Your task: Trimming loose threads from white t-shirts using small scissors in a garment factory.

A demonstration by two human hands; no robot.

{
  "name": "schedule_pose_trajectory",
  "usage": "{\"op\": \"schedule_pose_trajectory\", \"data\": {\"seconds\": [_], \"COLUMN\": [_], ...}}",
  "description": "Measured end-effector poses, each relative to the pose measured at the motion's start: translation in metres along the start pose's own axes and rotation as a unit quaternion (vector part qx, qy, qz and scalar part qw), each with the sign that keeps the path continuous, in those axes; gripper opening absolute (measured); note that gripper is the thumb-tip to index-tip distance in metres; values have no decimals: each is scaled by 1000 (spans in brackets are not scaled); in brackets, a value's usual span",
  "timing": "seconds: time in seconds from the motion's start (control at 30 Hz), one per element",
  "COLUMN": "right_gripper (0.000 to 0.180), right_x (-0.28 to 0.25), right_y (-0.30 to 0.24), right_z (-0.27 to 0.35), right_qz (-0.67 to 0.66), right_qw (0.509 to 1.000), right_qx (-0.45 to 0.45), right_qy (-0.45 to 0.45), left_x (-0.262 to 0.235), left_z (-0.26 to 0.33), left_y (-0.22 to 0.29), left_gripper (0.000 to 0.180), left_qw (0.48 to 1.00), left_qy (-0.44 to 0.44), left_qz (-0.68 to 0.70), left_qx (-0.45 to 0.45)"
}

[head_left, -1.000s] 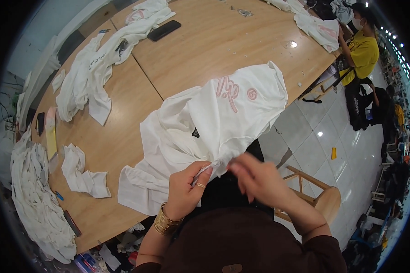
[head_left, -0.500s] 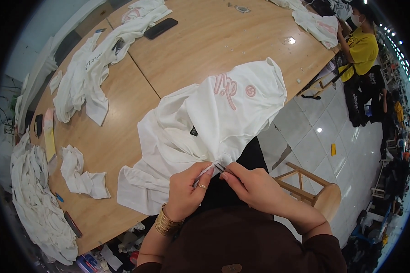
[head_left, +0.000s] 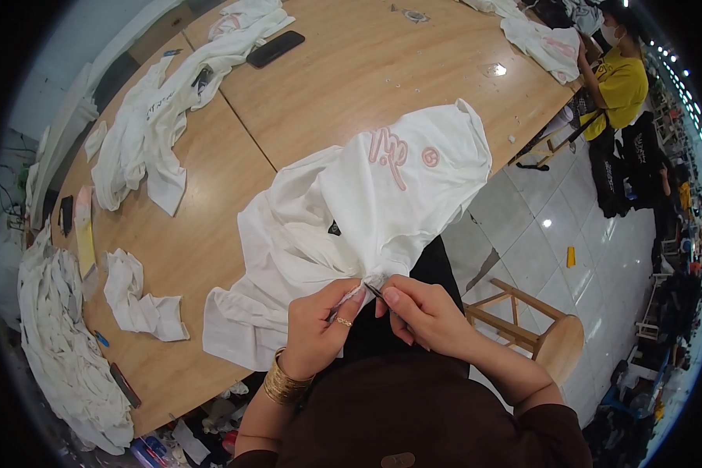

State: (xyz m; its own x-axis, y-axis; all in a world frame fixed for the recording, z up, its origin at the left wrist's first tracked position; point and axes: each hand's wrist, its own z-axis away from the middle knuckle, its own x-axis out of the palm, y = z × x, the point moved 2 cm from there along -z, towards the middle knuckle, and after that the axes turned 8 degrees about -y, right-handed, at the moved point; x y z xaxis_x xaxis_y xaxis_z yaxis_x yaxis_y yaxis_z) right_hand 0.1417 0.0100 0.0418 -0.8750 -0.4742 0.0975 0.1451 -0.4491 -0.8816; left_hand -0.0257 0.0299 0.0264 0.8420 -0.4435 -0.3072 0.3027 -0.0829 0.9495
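A white garment (head_left: 437, 203) with pink lettering and a small round pink mark lies bunched over the table's near edge. My left hand (head_left: 317, 324) pinches a gathered edge of it between thumb and fingers, with a ring and gold bangles showing. Close beside those fingertips, my right hand (head_left: 431, 316) is closed on small dark metal thread snips (head_left: 374, 291), whose tips touch or nearly touch the pinched cloth. Most of the snips is hidden in my fingers. A small black label (head_left: 334, 227) shows within the garment's folds.
More white garments (head_left: 66, 343) are heaped at left, with a folded white piece (head_left: 144, 300) nearer. A black phone (head_left: 275, 49) lies on the wooden table (head_left: 320, 86). At right stands a wooden stool (head_left: 558, 343); beyond, a person in yellow (head_left: 624, 93) handles white cloth.
My right hand has turned slightly, its fingers more curled and the snips' tips less visible. The garment has shifted very slightly right. My left hand keeps its pinch.
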Motion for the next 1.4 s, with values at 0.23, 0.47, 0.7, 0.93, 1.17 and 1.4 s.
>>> {"op": "schedule_pose_trajectory", "data": {"seconds": [0.23,0.47,0.7,0.93,1.17,1.4], "right_gripper": [30,38,39,37,36,33], "right_x": [0,-3,-1,1,-2,-3], "right_y": [3,-3,-4,2,0,0], "right_z": [-2,7,6,0,0,-1], "right_qz": [56,74,75,30,72,146], "right_qw": [997,997,997,999,997,988], "right_qx": [-24,0,23,8,19,-20], "right_qy": [50,15,21,29,16,34], "left_x": [5,1,3,0,0,0], "left_z": [2,2,3,1,3,3], "left_y": [-2,-1,0,0,-5,-8], "left_gripper": [15,16,17,15,16,16], "left_qw": [1000,1000,999,999,1000,999], "left_qy": [-14,-16,-15,-34,-27,-32], "left_qz": [0,1,-23,-21,13,32], "left_qx": [20,0,20,-15,-5,-8]}}
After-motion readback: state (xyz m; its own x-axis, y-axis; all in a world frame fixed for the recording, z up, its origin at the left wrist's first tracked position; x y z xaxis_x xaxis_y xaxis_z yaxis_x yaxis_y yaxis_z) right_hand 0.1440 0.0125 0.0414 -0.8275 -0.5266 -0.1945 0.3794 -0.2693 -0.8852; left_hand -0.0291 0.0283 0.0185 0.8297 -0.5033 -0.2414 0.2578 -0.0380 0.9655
